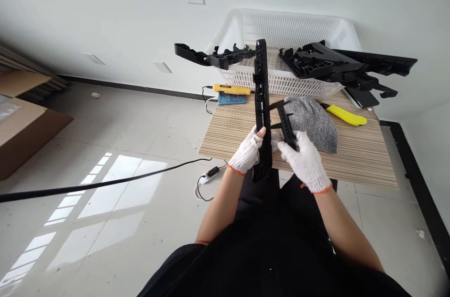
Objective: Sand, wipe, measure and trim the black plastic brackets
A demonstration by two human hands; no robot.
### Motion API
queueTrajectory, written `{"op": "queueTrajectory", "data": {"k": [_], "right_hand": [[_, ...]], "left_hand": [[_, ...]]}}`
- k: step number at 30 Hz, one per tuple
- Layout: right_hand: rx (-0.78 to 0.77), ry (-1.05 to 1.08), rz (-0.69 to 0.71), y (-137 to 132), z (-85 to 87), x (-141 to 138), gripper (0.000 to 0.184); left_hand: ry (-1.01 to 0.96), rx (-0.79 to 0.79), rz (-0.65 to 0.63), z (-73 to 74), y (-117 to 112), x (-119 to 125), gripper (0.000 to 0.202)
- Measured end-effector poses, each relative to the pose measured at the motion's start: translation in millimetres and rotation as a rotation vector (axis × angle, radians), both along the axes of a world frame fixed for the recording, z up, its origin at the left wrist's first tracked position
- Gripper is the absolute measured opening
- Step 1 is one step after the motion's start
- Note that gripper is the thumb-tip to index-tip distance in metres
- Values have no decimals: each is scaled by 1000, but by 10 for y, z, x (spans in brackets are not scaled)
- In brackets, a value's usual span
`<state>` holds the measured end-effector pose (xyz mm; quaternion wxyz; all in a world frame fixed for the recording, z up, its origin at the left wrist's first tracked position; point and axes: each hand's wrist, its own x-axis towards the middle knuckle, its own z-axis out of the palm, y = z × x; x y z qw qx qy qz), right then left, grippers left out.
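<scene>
My left hand (248, 151), in a white glove with a bare thumb tip, is closed round a long black plastic trim piece (262, 86). The piece stands on end above the table's front edge, its ribbed side showing. In my gloved right hand (304, 159) is a black caliper (287, 126). Its jaws point left and reach close to the trim piece; I cannot tell whether they touch it. Behind the caliper lies a grey cloth (311, 121) on the table.
A white plastic basket (246, 77) at the wall holds several black plastic parts (326, 63) that jut over its rim. On the wood-grained table (225, 133) lie a yellow tool (232, 89), a blue packet (232, 99), a yellow-handled knife (346, 115) and a phone (362, 98). Cardboard boxes (28, 133) stand left.
</scene>
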<state>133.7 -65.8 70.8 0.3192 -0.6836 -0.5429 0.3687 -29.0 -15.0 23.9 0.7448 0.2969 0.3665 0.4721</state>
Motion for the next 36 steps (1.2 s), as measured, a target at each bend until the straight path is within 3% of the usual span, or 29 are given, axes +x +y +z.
{"op": "queueTrajectory", "data": {"k": [4, 6, 9, 13, 18, 23, 26, 33, 36], "right_hand": [[155, -291, 184, 124, 182, 352, 38], [209, -455, 311, 200, 257, 497, 36], [284, -615, 385, 307, 332, 622, 37], [348, -726, 401, 425, 365, 648, 36], [318, -787, 421, 494, 364, 566, 37], [382, -974, 257, 469, 331, 486, 47], [428, -1053, 245, 473, 291, 495, 55], [548, -1059, 259, 517, 288, 511, 74], [561, -1072, 256, 530, 305, 480, 69]], "left_hand": [[-53, -32, -108, 102, -42, -37, 58], [-23, -31, -131, 92, -40, -45, 58], [-7, -19, -140, 40, -25, -38, 56], [-2, 0, -137, 14, -18, -22, 53], [-30, 33, -139, 46, -27, -14, 50], [10, 33, -153, 38, -31, -22, 50], [18, 30, -161, 38, -30, -24, 50], [25, 27, -157, 68, -33, -25, 51], [16, 46, -169, 60, -28, -30, 52]]}}
